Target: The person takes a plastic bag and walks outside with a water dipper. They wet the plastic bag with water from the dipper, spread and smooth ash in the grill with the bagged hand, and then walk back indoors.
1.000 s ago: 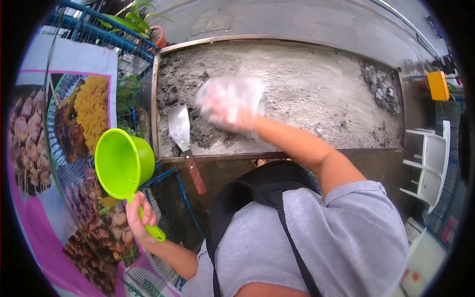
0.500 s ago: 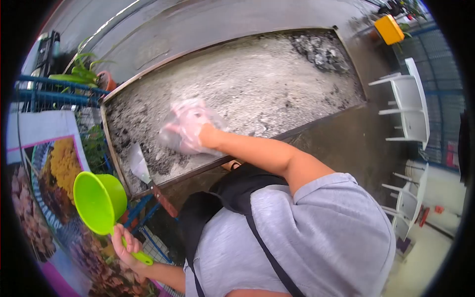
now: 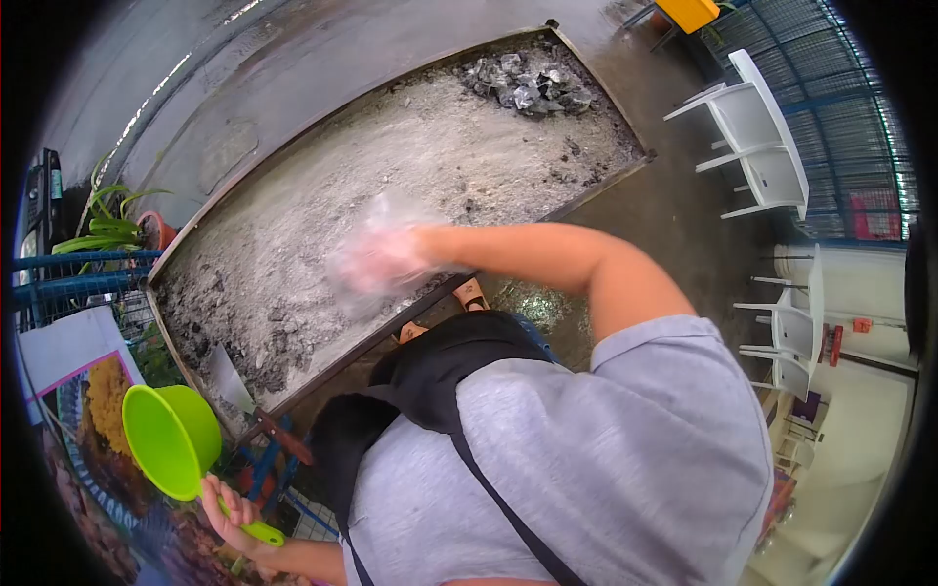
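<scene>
My left hand [image 3: 231, 512] is closed round the handle of a green dipper [image 3: 172, 441], whose bowl tilts sideways. My right hand [image 3: 383, 260], covered by a clear plastic bag, is over the grey ash [image 3: 303, 195] in a long metal-rimmed tray [image 3: 606, 181]. Motion blur hides its fingers and whatever they may hold. A scraper [image 3: 233, 381] with a wooden handle rests across the tray's near left corner. Dark lumps [image 3: 528, 86] lie at the tray's far end.
White plastic chairs [image 3: 757, 137] stand on the right. Left of the tray are a potted plant [image 3: 112, 232], a blue rail [image 3: 78, 259] and a food banner [image 3: 103, 410]. A yellow object [image 3: 689, 12] is at the top right.
The view has turned, so the tray now slants up to the right. My bagged right hand has moved over the ash. My left hand still holds the dipper.
</scene>
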`<state>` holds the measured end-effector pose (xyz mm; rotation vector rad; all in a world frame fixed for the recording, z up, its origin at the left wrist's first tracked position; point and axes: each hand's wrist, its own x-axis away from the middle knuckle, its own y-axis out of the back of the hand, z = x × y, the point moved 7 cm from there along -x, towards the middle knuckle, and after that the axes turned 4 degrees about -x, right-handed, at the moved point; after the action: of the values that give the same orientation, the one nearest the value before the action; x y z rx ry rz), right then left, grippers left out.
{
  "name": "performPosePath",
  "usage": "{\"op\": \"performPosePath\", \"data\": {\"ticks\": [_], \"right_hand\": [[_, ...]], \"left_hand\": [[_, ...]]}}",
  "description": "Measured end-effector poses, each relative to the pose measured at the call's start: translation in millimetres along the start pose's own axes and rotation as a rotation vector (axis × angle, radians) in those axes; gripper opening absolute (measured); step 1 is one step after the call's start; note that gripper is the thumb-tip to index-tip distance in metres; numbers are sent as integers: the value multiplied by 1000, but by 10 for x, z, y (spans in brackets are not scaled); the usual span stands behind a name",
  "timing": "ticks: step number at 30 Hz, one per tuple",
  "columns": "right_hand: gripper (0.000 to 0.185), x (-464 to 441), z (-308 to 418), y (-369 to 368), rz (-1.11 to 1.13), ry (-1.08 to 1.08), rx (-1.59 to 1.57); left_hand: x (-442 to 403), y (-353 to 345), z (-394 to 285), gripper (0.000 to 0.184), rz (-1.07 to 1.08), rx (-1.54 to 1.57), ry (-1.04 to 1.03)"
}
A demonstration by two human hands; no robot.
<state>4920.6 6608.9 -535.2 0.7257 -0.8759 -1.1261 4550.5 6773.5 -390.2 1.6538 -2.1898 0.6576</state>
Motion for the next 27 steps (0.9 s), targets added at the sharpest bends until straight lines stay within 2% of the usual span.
{"op": "performPosePath", "data": {"ticks": [1,3,5,6,8,10,11,13,14,19,21,22,24,25,27], "right_hand": [[42,447,246,705,168,-196,-127],[44,800,-390,303,33,-135,-474],[54,1251,-878,139,-34,29,-177],[62,1549,-890,174,-151,250,479],[83,1882,-1075,301,52,-40,301],[92,1890,-1211,191,129,-143,306],[92,1813,-1184,134,131,-85,307],[99,1574,-1105,140,-53,-32,185],[104,1392,-1028,75,-32,1,191],[108,359,-248,-46,110,96,181],[109,-78,-30,-167,-27,167,148],[109,-309,76,-331,-20,200,151],[106,-773,314,-472,-216,262,96],[106,-938,477,-526,-213,285,95],[95,-1262,755,-540,-304,260,87]], "left_hand": [[23,-46,19,19,-5,-14,22],[56,-127,39,20,16,-9,19],[61,-130,87,19,65,25,28],[115,-185,93,19,72,19,26],[192,-293,138,18,90,23,31],[255,-343,194,19,110,39,27],[300,-361,221,20,114,51,15],[464,-420,273,17,60,44,4],[564,-450,286,16,-26,33,10],[911,-453,414,15,-100,59,-57],[1034,-481,460,15,-128,71,-77],[1095,-476,484,15,-183,72,-69],[1206,-426,519,16,-246,66,-60],[1263,-390,533,16,-266,72,-69],[1342,-349,552,17,-256,51,-68]]}}
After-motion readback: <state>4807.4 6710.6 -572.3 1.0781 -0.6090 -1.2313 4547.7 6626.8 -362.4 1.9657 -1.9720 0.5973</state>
